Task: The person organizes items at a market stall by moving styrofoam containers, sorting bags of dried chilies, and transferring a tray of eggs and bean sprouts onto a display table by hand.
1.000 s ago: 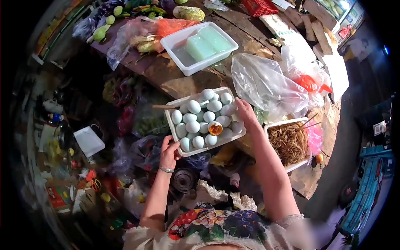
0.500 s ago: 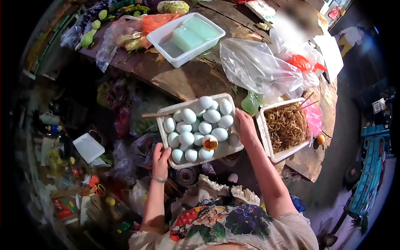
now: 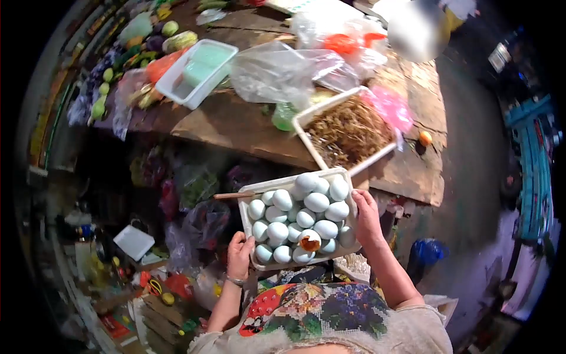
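A white tray (image 3: 246, 207) piled with pale blue-green eggs (image 3: 316, 202) is held in front of my body, off the table. One egg (image 3: 309, 240) near the front is broken open, showing an orange-brown inside. A thin brown stick (image 3: 234, 195) juts out over the tray's left edge. My left hand (image 3: 240, 255), with a bracelet at the wrist, grips the lower left side. My right hand (image 3: 367, 216) grips the right side, thumb at the rim. Fingers under the tray are hidden.
Beyond the tray is a wooden table (image 3: 236, 133) bearing a tray of brown strands (image 3: 348, 131), clear plastic bags (image 3: 268, 74), a tub with pale green blocks (image 3: 197, 74) and vegetables (image 3: 180, 41). Bagged goods (image 3: 203, 221) lie low at left. A blue cart (image 3: 530, 159) stands at right.
The view has turned and shifted to the right. The egg tray, still in both hands, is now nearer my body and farther from the table's tub. Both hands keep their hold.
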Tool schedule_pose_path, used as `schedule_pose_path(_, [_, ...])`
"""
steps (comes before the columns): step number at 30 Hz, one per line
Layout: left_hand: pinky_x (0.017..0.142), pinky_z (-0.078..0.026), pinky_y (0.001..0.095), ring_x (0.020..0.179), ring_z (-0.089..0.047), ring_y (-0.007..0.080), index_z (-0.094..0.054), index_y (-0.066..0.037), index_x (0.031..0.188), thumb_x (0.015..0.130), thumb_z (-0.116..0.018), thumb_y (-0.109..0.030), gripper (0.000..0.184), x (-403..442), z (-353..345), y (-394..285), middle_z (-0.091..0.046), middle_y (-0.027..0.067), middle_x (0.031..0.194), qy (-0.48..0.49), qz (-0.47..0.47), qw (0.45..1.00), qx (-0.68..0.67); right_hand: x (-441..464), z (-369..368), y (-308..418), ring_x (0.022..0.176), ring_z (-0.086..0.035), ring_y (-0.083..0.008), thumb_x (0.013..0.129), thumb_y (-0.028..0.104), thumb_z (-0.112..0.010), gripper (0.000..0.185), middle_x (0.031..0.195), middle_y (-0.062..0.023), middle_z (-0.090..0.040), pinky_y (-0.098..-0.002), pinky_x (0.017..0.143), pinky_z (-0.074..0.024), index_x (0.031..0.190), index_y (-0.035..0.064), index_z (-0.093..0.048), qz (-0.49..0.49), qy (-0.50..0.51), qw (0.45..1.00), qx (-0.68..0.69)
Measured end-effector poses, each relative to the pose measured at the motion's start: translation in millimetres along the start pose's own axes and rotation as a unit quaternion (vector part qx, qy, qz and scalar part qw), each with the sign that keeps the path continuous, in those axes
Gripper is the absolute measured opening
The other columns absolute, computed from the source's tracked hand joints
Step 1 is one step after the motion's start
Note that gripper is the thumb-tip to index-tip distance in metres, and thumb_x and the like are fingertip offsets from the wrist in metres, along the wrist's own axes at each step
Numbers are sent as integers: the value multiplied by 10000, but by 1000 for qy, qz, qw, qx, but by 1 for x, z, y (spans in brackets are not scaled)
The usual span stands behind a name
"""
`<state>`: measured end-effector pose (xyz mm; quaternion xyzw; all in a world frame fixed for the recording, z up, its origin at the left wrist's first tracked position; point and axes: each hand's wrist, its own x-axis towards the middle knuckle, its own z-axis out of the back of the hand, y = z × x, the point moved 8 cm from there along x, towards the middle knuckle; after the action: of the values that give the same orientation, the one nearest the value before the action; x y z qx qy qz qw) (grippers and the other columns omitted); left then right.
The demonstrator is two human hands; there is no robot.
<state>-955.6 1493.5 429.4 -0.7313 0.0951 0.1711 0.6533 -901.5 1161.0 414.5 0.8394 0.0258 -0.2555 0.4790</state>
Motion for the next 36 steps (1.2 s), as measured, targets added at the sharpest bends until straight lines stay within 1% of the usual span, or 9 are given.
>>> schedule_pose_path(8, [530,-331,179,604,-396,13,-450,-84,756,873,-516,-111,137,-31,-160,21,-460,-55,690,197,34,979,28,-109,171,57,769,-489,-68,867,187,-513,147,824,5,-544,-223,715,-410,886,43,-535,96,-175,976,89])
schedule_pose_path(12, [409,-259,173,483,-351,1,-472,-93,752,879,-516,-159,150,-55,-224,21,-436,-78,590,266,30,956,122,-174,245,66,732,-439,-40,873,170,-518,126,781,41,-522,-198,684,-387,853,49,-552,147,-286,941,100])
schedule_pose_path(16, [354,-239,183,413,-334,10,-490,-92,759,883,-508,-162,143,-62,-268,23,-457,-66,575,334,75,929,141,-228,270,59,748,-446,-48,877,185,-517,136,790,24,-526,-202,701,-386,854,52,-535,178,-369,902,133])
schedule_pose_path(18, [398,-262,172,469,-352,6,-487,-83,759,881,-509,-149,141,-71,-295,17,-461,-66,602,346,70,926,131,-245,287,47,759,-446,-48,875,190,-521,141,797,24,-526,-204,714,-381,844,52,-527,185,-402,884,153])
schedule_pose_path(20, [506,-289,160,589,-360,5,-464,-79,738,876,-513,-122,152,-76,-318,20,-441,-70,656,389,52,904,171,-266,297,43,767,-447,-51,867,195,-529,139,796,22,-524,-203,725,-373,839,59,-526,183,-425,867,184])
schedule_pose_path(26, [523,-309,175,616,-374,18,-459,-77,733,880,-517,-130,166,-83,-375,33,-449,-63,680,481,79,852,191,-298,322,27,778,-436,-47,861,190,-535,130,793,31,-510,-197,736,-355,832,63,-530,205,-483,813,252])
schedule_pose_path(30, [583,-336,182,651,-388,29,-467,-77,731,878,-520,-135,167,-100,-431,45,-455,-59,692,510,43,832,215,-321,356,29,773,-433,-46,862,179,-535,119,794,36,-498,-201,731,-352,826,66,-535,229,-507,777,296])
schedule_pose_path(32, [589,-340,185,657,-391,30,-474,-73,735,875,-524,-133,160,-115,-463,55,-458,-56,700,522,40,823,223,-335,382,33,764,-430,-46,864,173,-532,115,776,38,-490,-205,726,-352,812,70,-532,241,-538,753,294])
schedule_pose_path(36, [597,-354,189,662,-406,32,-481,-70,741,872,-526,-123,148,-145,-537,86,-469,-55,709,548,36,805,227,-347,457,55,753,-436,-48,858,161,-538,114,765,44,-485,-202,721,-356,782,77,-521,242,-532,745,320])
